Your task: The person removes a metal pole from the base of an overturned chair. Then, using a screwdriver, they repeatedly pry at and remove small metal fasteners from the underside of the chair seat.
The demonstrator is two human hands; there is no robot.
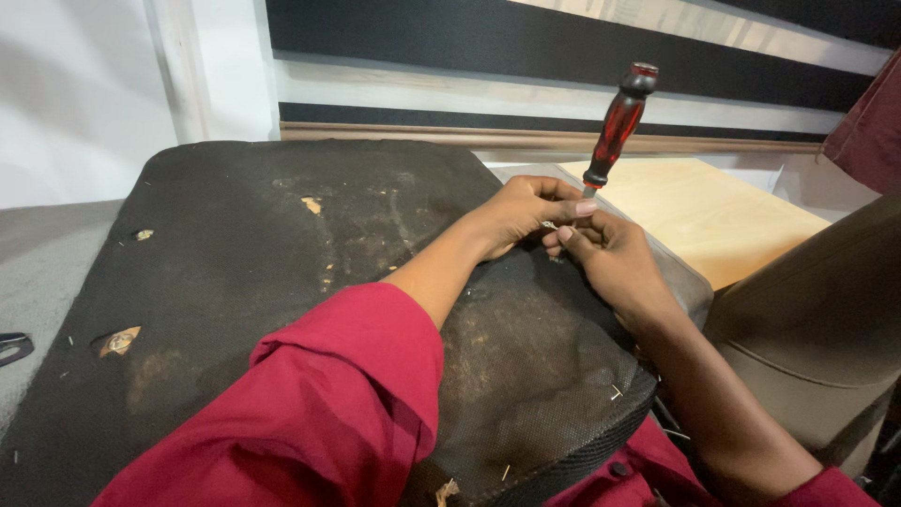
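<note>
Both of my hands are pressed together over the far right edge of the upturned seat base (282,282), working at one small spot. My right hand (610,263) is closed around the shaft of a screwdriver (617,127), whose red and black handle stands up and tilts away from me toward the wall, its tip hidden between my fingers. My left hand (526,211) reaches across from the left, its fingers curled and pinching near the same point, thumb touching the screwdriver shaft just below the handle; something small and pale sits between my fingertips, too small for me to tell what it is. The red sleeve (328,404) of my left arm is pushed up past the elbow and lies over the seat base. That base is covered in dusty black mesh fabric, worn through in a few places where light foam or wood shows, and several staples (615,392) stick out along its near right edge. Beyond my hands lies a pale wooden board (713,216), and to my right stands a brown upholstered cushion (826,319). Behind it all runs a wall with black and white stripes (469,56), and grey floor (42,253) shows at the left.
</note>
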